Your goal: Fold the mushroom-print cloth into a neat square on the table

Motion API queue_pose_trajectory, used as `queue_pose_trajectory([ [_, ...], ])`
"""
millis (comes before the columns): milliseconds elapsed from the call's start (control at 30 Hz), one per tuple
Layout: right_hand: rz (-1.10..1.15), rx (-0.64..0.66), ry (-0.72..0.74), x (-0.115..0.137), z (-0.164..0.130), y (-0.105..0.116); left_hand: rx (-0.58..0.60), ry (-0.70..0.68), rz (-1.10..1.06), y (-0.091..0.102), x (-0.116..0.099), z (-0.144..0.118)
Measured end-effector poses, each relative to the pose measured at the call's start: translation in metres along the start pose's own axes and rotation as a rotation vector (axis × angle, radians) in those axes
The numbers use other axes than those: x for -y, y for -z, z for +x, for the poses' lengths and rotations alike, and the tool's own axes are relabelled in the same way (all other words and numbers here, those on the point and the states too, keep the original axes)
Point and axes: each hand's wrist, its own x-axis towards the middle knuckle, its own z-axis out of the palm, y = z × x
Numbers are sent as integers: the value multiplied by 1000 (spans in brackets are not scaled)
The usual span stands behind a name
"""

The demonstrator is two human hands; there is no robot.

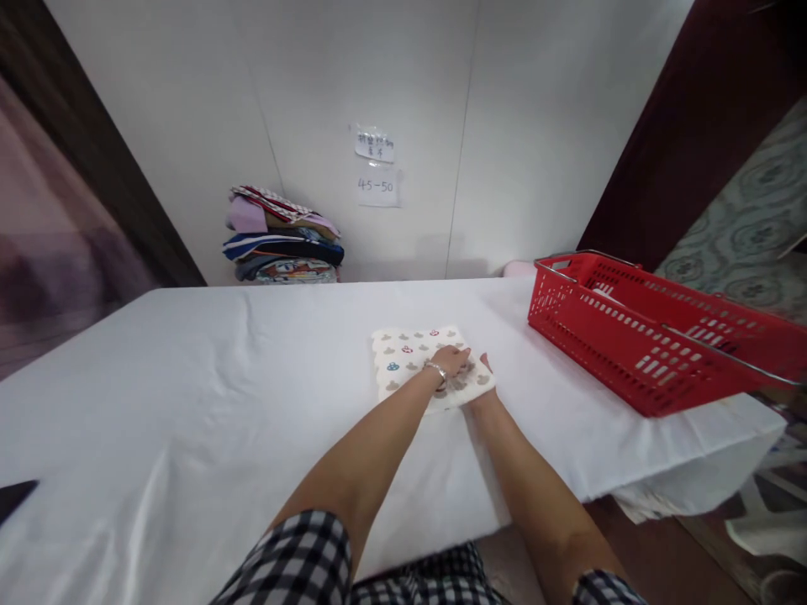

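Observation:
A folded cream cloth (403, 351) printed with grey, red and blue mushroom-like shapes lies on the white-covered table in front of me. On its upper face, toward the right, rests my left hand (450, 361), fingers stretched out over the print, with a bracelet at the wrist. My right hand (484, 393) is at the cloth's right corner. Its thumb points up beside the edge, while its other fingers are hidden behind or under the fabric. Whether they grip the cloth I cannot tell.
To the right, a red perforated basket (593, 336) with metal handles stands on the white table cover (303, 370). A stack of folded textiles (283, 239) rises behind the table's far edge. Handwritten paper signs (378, 186) hang on the wall. A dark object (13, 499) lies at the left edge.

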Motion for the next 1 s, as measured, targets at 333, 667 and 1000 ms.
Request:
queue_pose_trajectory([
  [333, 231, 279, -284, 25, 1, 19, -190, -548, 493, 43, 71, -89],
  [667, -505, 31, -74, 54, 24, 31, -371, -692, 909, 35, 118, -101],
  [1000, -856, -164, -116, 51, 39, 49, -454, -501, 896, 40, 130, -101],
])
